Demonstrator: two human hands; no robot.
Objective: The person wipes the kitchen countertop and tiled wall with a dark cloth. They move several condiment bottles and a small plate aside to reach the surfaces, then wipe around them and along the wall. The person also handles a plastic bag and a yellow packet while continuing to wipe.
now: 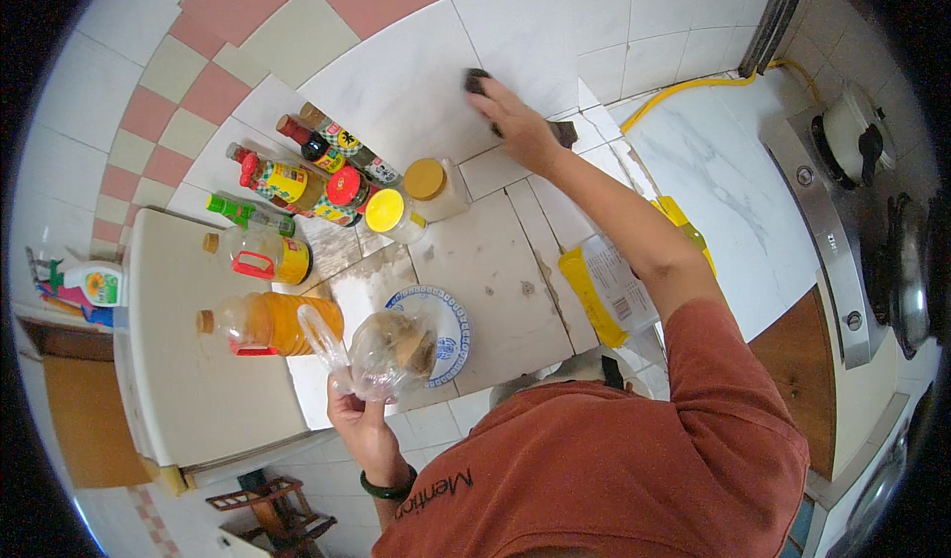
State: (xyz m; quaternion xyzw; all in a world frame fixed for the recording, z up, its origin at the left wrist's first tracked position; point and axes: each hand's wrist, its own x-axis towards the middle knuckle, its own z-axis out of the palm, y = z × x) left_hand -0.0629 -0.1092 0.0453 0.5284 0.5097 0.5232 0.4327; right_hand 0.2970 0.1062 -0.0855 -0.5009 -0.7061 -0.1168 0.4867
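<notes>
My left hand [362,423] grips the gathered neck of a clear plastic bag [371,350] with brown contents that I cannot make out. Beneath and behind the bag is a white plate with a blue patterned rim [459,320], partly hidden. My right hand [520,123] is stretched out near the white wall tiles [401,75]. A blurred dark object [476,80] is at its fingertips; its kind is unclear. Behind that wrist another dark piece [565,135] shows, and whether the two are one thing I cannot tell.
Seasoning bottles [290,183], a yellow-lidded jar [394,216] and a tan-lidded jar [432,187] line the tiled counter [490,261]. An oil jug [290,324] stands left of the bag. Under my right arm lies a yellow-and-white package [605,287]. The gas stove [825,239] is far right.
</notes>
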